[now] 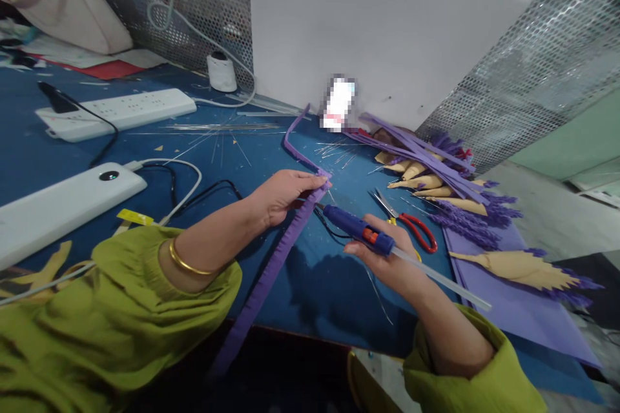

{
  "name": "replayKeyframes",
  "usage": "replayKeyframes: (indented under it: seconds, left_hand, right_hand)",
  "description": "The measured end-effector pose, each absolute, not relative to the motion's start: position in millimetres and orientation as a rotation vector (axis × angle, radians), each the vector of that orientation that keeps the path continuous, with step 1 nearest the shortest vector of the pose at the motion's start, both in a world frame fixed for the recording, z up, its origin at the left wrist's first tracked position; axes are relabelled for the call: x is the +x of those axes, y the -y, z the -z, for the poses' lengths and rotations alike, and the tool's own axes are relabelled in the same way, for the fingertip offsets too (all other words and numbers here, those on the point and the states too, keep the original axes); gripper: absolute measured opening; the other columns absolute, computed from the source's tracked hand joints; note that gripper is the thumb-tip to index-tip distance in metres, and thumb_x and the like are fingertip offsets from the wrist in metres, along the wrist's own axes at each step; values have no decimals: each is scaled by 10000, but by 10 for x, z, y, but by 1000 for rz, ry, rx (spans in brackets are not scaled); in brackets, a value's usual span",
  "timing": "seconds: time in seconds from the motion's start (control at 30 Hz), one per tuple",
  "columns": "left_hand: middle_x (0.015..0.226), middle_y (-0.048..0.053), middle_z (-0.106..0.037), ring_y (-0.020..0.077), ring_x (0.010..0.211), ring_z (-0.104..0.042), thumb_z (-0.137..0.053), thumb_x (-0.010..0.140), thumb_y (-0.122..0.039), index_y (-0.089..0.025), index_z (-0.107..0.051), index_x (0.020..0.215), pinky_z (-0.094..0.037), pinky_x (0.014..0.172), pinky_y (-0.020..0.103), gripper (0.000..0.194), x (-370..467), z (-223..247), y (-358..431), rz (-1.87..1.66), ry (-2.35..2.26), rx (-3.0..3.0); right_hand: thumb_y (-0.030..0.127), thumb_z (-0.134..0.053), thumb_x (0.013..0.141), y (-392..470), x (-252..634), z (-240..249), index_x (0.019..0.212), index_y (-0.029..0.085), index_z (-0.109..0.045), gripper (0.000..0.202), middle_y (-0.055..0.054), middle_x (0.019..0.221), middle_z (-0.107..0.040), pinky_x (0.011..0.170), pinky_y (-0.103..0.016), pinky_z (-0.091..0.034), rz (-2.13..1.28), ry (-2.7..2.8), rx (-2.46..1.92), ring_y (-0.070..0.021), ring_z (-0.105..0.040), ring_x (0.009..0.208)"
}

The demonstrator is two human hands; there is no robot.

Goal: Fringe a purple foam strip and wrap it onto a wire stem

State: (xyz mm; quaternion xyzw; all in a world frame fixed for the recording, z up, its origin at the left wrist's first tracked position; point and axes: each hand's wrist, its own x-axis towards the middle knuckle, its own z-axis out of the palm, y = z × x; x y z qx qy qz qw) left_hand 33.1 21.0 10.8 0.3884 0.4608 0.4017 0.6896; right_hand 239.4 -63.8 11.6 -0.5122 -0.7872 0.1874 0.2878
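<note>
My left hand pinches a long purple paper strip near the middle of the blue table. One end of the strip bends away towards the back, and the other hangs over the front edge. In my right hand is a blue hot glue gun, its nozzle close to the strip just below my left fingers. A clear glue stick sticks out of the gun's rear. Red-handled scissors lie with blades apart beyond my right hand.
Purple flowers wrapped in tan paper and loose purple strips lie at right, near purple sheets. Thin wires are scattered behind. White power strips with cables occupy the left. A lit phone leans against a white board.
</note>
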Motion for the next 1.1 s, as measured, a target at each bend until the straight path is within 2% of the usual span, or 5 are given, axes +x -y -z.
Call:
replayKeyframes:
  seconds: [0.63, 0.83, 0.97, 1.03, 1.1]
  left_hand:
    - [694, 35, -662, 113, 610, -520, -815, 643, -314, -130, -768, 747, -384, 574, 246, 216, 339, -79, -221, -895, -1009, 830]
    - [639, 16, -629, 99, 565, -482, -801, 664, -329, -133, -762, 754, -368, 564, 248, 219, 325, -60, -227, -908, -1027, 855]
    - [626, 16, -620, 104, 560, -484, -794, 664, -337, -139, -762, 754, -371, 561, 251, 220, 321, -48, -242, -911, -1056, 872]
    - [624, 16, -618, 98, 551, -475, -793, 662, -338, -142, -764, 750, -346, 535, 242, 217, 320, -53, -243, -910, -1088, 877]
    - [643, 23, -632, 98, 557, -477, -800, 651, -336, -145, -767, 745, -332, 523, 239, 215, 322, -65, -234, -908, -1110, 882]
  right_hand:
    - [486, -654, 816, 642, 2340, -166, 658, 213, -419, 394, 66, 557, -392, 506, -232, -267, -473, 2155, -1367, -92, -344, 512]
    - [499, -687, 789, 623, 2397, -143, 650, 211, -422, 416, 65, 550, -374, 504, -241, -276, -585, 2065, -1355, -95, -340, 525]
    - [557, -710, 749, 570, 2498, -86, 759, 197, -553, 393, 28, 592, -537, 468, -253, -335, -798, 1828, -1287, -103, -421, 480]
    - [605, -649, 781, 494, 2540, -53, 832, 180, -603, 430, -28, 705, -651, 430, -258, -362, -874, 1652, -1241, -104, -469, 443]
    - [608, -561, 847, 386, 2572, -15, 823, 173, -626, 441, -57, 787, -689, 401, -242, -353, -886, 1439, -1231, -97, -500, 451]
